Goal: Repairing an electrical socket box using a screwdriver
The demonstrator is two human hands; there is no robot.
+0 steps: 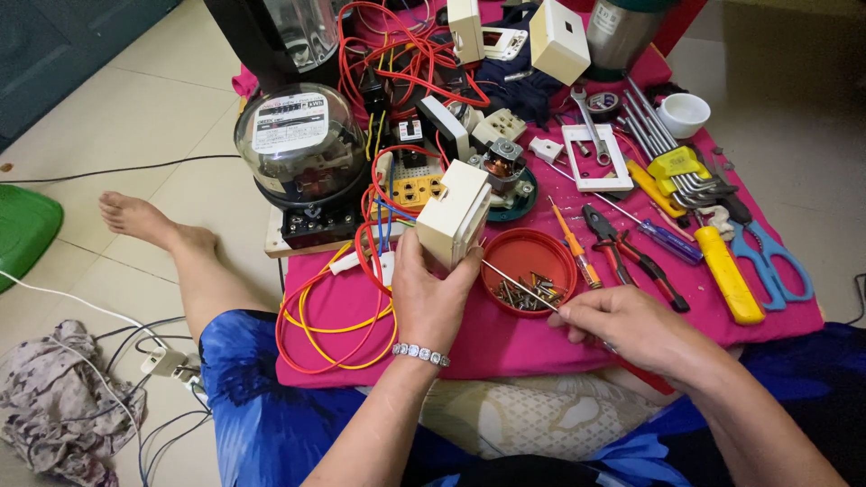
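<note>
My right hand [631,329] is nearest, grip pinched on a thin screwdriver [519,284], tip at the cream switch box [456,215]. Left hand [431,293] has its grip wrapped round the box, held just left of the red screw dish [528,261]. Risks: long shaft, shallow angle, so the tip may skid off. Red wires [370,243] trail from the box; a tug could snag them. A dropped screw could vanish into the pink cloth [505,343].

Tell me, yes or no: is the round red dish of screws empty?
No: the round red dish holds a heap of small metal screws near the thin screwdriver shaft held by the right hand.
</note>
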